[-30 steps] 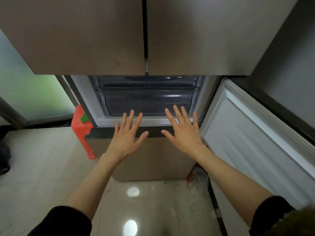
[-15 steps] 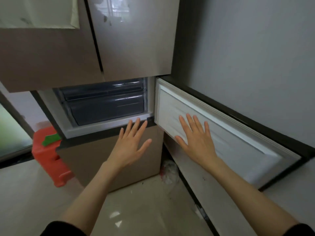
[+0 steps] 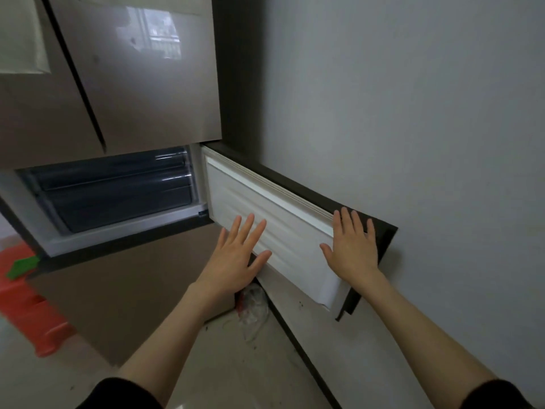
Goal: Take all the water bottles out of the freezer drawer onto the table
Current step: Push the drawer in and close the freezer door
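A tall fridge with smooth, glossy brown doors stands against a matte grey wall. Its freezer door, flat white inner panel, swings open rightward. Inside, a dark translucent plastic freezer drawer sits pushed in; bottles cannot be made out. Left hand and right hand spread flat, fingers straight, holding nothing.

Red plastic stool, crumpled plastic bag on floor, grey wall
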Available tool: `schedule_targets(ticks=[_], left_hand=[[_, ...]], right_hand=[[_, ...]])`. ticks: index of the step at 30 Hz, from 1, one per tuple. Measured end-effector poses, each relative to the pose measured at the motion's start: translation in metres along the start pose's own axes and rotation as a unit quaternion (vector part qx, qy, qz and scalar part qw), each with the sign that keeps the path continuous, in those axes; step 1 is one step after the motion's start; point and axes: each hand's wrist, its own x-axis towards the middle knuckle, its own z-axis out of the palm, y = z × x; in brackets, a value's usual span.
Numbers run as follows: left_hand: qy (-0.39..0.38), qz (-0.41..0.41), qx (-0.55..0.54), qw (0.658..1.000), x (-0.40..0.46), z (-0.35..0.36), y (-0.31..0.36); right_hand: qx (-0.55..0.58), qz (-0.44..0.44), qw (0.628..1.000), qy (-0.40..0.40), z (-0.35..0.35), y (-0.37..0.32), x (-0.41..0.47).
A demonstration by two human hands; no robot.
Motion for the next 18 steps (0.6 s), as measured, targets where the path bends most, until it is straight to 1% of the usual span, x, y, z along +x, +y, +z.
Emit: schedule_targets(ticks=[4,10,13,18], left_hand=[[0.005,-0.002,-0.002,1.0,-0.014,0.011,0.019],[-0.001,-0.034,0.0,0.999,-0.048,0.01,0.02],[0.013,-0.04,0.003,0.999,-0.063,0.005,0.014],[0.04,-0.046,-0.007,0.998,-0.103,-0.01,-0.005]], right_hand=[[0.019,-0.023,0.999,0.016,0.001,0.001,-0.006],[0.037,-0.075,0.996,0.028,-0.01,-0.015,-0.033],[0.06,-0.121,0.99,0.04,-0.02,-0.033,-0.05],[0.154,-0.214,0.964,0.039,-0.039,-0.076,-0.071]])
